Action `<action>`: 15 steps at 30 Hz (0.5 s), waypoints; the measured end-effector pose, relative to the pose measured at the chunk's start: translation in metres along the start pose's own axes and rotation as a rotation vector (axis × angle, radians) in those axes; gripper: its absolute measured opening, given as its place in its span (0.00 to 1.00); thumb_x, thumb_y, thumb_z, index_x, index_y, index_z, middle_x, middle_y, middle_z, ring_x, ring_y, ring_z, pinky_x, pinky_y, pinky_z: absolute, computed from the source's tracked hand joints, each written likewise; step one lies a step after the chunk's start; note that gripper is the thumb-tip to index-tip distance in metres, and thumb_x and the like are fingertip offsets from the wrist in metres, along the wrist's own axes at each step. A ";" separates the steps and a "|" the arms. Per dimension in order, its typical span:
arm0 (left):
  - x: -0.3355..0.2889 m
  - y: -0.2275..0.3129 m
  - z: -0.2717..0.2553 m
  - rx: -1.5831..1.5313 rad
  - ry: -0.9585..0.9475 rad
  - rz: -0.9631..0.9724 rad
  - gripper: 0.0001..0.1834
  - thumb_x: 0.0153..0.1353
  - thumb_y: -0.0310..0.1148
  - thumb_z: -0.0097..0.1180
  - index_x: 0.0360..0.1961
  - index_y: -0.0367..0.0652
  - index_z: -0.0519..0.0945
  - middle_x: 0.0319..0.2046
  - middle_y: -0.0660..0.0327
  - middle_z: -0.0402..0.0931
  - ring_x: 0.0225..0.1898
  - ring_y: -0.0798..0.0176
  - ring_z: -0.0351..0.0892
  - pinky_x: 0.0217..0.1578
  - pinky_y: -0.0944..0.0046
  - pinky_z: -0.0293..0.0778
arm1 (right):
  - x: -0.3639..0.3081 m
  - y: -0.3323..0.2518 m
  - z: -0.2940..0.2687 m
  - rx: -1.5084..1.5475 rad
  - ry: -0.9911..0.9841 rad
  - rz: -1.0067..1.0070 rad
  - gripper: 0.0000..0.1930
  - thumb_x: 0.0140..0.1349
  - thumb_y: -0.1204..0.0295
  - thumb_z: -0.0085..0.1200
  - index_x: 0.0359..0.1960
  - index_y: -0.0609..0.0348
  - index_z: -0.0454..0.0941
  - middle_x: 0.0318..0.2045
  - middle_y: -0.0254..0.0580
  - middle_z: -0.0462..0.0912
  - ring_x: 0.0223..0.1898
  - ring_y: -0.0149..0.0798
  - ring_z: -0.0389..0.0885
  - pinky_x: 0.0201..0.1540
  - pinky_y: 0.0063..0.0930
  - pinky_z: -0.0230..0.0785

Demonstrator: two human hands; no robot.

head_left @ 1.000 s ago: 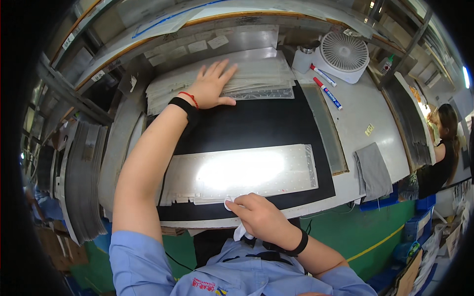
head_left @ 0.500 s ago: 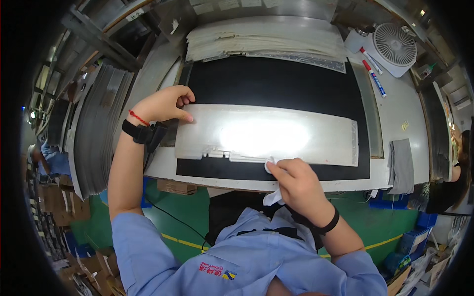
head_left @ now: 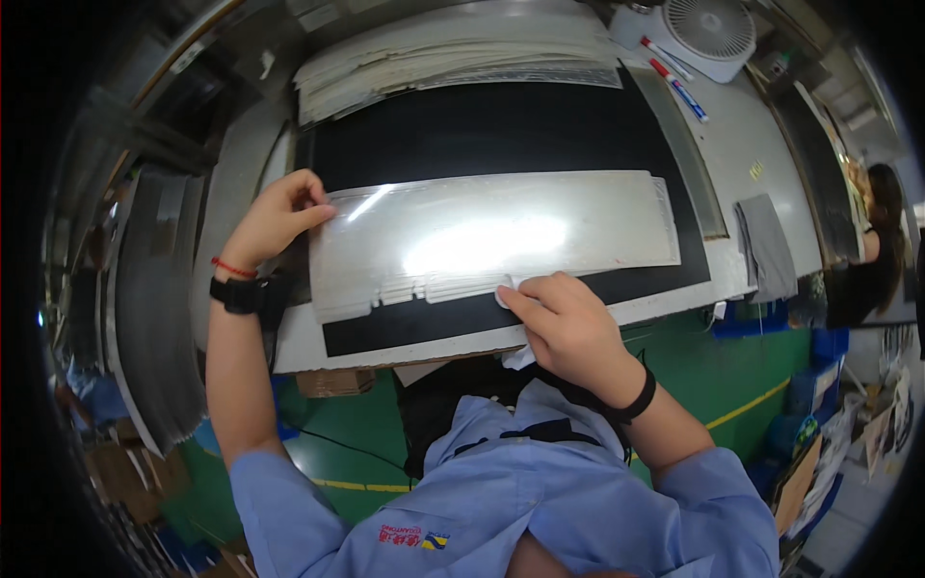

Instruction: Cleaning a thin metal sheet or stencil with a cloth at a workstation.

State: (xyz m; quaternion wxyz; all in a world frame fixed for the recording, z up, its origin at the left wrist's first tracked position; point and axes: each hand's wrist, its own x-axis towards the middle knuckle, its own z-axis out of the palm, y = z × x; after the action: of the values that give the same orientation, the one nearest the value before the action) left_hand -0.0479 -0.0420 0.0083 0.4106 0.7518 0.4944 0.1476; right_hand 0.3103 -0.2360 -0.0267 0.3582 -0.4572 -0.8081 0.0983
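I've got left hand (head_left: 277, 217) pinching top clear sheet (head_left: 496, 226) at far left corner; right hand (head_left: 570, 326) gripping white cloth (head_left: 518, 359) at near edge.

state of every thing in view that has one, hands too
left hand: closed at the top sheet's far left corner
right hand: closed on the white cloth
white cloth: crumpled
top sheet: out of line with the sheet edges beneath
black mat: flat
back sheet pile: uneven edges
two markers: capped, lying down
grey cloth: draped over the table edge
fan: upturned, spinning unclear
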 end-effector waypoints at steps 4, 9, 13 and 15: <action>0.000 -0.002 -0.002 -0.413 -0.017 -0.038 0.10 0.70 0.33 0.56 0.49 0.42 0.78 0.30 0.72 0.77 0.29 0.80 0.73 0.31 0.76 0.69 | -0.001 0.003 0.001 0.012 0.032 -0.004 0.20 0.50 0.84 0.59 0.48 0.60 0.84 0.37 0.44 0.82 0.36 0.46 0.80 0.39 0.37 0.75; -0.006 -0.007 -0.003 -0.391 -0.156 -0.021 0.11 0.71 0.31 0.55 0.51 0.40 0.77 0.34 0.66 0.81 0.30 0.77 0.76 0.33 0.76 0.73 | -0.007 0.006 0.000 0.048 -0.021 -0.039 0.20 0.52 0.81 0.59 0.50 0.64 0.81 0.40 0.44 0.81 0.39 0.47 0.80 0.45 0.37 0.74; 0.004 -0.027 -0.002 -0.548 0.162 0.109 0.10 0.72 0.30 0.55 0.51 0.40 0.77 0.38 0.63 0.81 0.36 0.73 0.78 0.40 0.72 0.74 | -0.017 0.010 -0.009 0.097 -0.010 -0.047 0.21 0.53 0.80 0.59 0.52 0.64 0.80 0.40 0.43 0.81 0.39 0.47 0.80 0.43 0.37 0.74; 0.003 -0.039 -0.007 -0.582 0.226 0.186 0.09 0.72 0.30 0.55 0.51 0.41 0.77 0.39 0.62 0.81 0.39 0.71 0.79 0.44 0.70 0.75 | -0.024 0.011 -0.014 0.089 -0.042 -0.047 0.23 0.53 0.81 0.59 0.54 0.64 0.79 0.41 0.43 0.81 0.38 0.46 0.80 0.42 0.38 0.74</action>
State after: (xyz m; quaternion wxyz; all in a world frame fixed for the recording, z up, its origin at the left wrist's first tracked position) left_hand -0.0754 -0.0289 -0.0175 0.5357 0.6236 0.4032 0.4020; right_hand 0.3348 -0.2515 -0.0332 0.3635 -0.4194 -0.8207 0.1354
